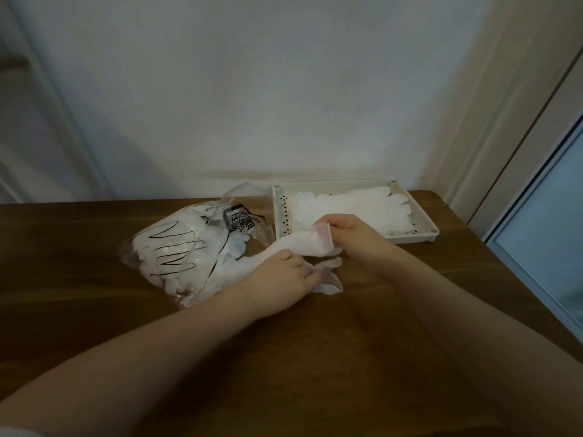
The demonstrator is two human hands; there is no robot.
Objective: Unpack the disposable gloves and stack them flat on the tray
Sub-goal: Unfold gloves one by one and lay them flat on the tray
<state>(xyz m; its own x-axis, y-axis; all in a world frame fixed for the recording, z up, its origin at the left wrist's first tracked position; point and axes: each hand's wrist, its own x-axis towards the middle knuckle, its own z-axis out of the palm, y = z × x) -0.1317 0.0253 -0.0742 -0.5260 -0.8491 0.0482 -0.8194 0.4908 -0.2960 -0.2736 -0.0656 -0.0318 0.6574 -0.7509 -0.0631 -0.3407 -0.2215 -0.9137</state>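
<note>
Wood fills the near half of the surface [315,357], bare but for the two forearms reaching in from its near edge. Past them, about midway across, the left hand [285,272] presses down on the finger end of a thin glove [303,247], its grip closed loosely over the film where the loose fingers splay out to the right. Just beyond, the right hand [353,230] pinches the cuff end, grip closed on a folded bit of film. The glove runs stretched between the two hands, slightly twisted, I'd judge, and not yet flat.

To do this well, the cuff wants shaking open and the glove drawing taut so the fold drops out, then carrying over level and laying fingers the same way as those already down. The film looks clingy; a slow release should stop it lifting back with the hand.

Left of the hands, the bag [189,247] lies open toward them, still bulging with gloves. Farther back, toward the far right corner, the tray [419,236] holds a flat stack [362,208], fingers pointing right.
</note>
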